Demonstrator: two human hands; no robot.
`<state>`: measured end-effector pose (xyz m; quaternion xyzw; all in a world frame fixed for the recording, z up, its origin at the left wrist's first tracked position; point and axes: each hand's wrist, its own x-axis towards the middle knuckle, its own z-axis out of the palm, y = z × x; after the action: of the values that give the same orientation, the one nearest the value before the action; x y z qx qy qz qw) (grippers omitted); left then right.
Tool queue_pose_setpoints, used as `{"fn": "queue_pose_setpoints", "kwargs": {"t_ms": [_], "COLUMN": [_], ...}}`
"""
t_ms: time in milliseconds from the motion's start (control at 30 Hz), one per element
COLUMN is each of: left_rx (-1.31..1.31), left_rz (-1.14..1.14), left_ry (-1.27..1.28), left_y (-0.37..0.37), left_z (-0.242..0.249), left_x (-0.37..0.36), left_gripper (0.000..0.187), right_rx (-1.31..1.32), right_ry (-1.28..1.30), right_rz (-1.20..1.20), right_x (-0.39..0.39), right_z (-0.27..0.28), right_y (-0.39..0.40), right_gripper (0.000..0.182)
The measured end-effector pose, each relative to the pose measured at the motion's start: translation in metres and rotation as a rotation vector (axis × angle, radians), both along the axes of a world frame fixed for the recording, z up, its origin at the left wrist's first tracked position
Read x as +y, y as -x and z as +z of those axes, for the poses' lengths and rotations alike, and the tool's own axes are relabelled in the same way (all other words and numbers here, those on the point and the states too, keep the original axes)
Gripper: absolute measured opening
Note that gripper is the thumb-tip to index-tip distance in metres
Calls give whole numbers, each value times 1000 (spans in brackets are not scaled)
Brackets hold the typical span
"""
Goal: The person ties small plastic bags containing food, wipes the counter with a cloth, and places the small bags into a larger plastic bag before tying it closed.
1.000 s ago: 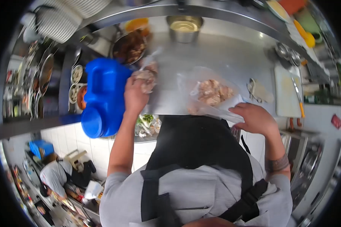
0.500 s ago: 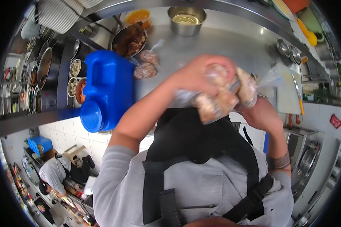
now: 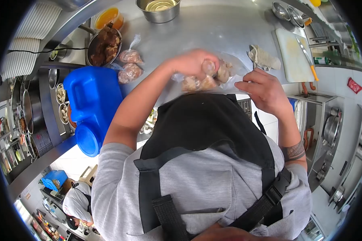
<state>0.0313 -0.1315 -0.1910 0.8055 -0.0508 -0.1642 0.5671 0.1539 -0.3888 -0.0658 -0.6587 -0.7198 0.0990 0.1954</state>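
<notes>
Several bagged meat portions (image 3: 191, 83) are low over the near edge of the steel counter (image 3: 177, 42), in front of the black apron. My left hand (image 3: 197, 64) is wrapped round part of the bunch from above, its fingertips partly hidden. To the right, my right hand (image 3: 265, 90) has its thumb and fingers pinched at the edge of the clear plastic (image 3: 230, 82) beside the portions. Two more tied bags of meat (image 3: 129, 73) lie on the counter to the left, near a metal bowl of dark cooked meat (image 3: 105, 45).
A big blue jug (image 3: 94, 94) stands at the left. Behind are a metal pot (image 3: 159, 11) and an orange-filled tub (image 3: 110, 19). At the right are a folded cloth (image 3: 265, 58), a cutting board (image 3: 291, 56) with a knife (image 3: 305, 52), and small bowls (image 3: 287, 13). Another person (image 3: 77, 203) bends at lower left.
The view has shifted. Both hands and the portions have come down nearer the counter's edge. My right hand has moved off the portions to the plastic's edge.
</notes>
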Motion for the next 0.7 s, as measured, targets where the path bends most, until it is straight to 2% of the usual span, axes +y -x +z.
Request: {"fn": "queue_pose_setpoints", "kwargs": {"t_ms": [33,100,233,300,333,400,433,567,633,700], "left_rx": [1,-79,-116,-158,-149,-103,93,113,130,-58], "left_rz": [2,221,394,360,380,310,224,292,169,115], "left_ry": [3,240,201,-23,-34,-390,-515,-644,-944,-880], "left_y": [-4,-14,-28,-21,-15,-4,-2,30,52,79], "left_z": [-1,-2,-35,-32,-30,-6,11,35,82,118], "left_x": [0,0,-7,-9,-9,-14,-13,-13,-5,9], "left_gripper": [42,42,42,43,43,46,49,52,55,55], "right_rx": [14,28,89,116,143,185,169,145,122,101], "right_ry": [7,14,26,35,70,104,155,256,245,227], "right_rz": [-7,-6,-24,-7,-35,-37,-66,-95,-95,-81], "right_x": [2,5,6,5,3,1,0,-5,-7,-4], "right_z": [1,1,-7,-7,-8,-10,-10,-9,-4,3], "right_y": [1,1,3,2,2,2,1,-6,-12,-18], "right_gripper": [39,40,41,43,44,44,44,40,33,31]}}
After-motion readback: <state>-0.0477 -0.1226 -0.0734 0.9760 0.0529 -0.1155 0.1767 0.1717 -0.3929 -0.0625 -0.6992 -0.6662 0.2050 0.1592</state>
